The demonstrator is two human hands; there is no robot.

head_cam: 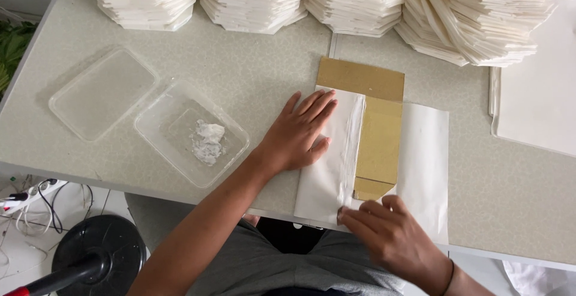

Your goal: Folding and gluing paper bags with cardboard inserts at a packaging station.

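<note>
Here, left hand flat on white paper — right hand pinching fold (over cardboard).

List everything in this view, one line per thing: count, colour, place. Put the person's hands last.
paper stacks: four, cream, along the far edge of the table
table: one, speckled grey, fills the view
white paper sheet: one, near edge, partly folded over the cardboard
cardboard piece: one, brown, on the sheet
plastic tub: one, clear, left of the sheet, holding white paste
plastic lid: one, clear, left of the tub
paper pile: one, white, right edge
fan base: one, black, on the floor, lower left
left hand: flat on the folded flap
right hand: fingertips at the fold's near end
</note>
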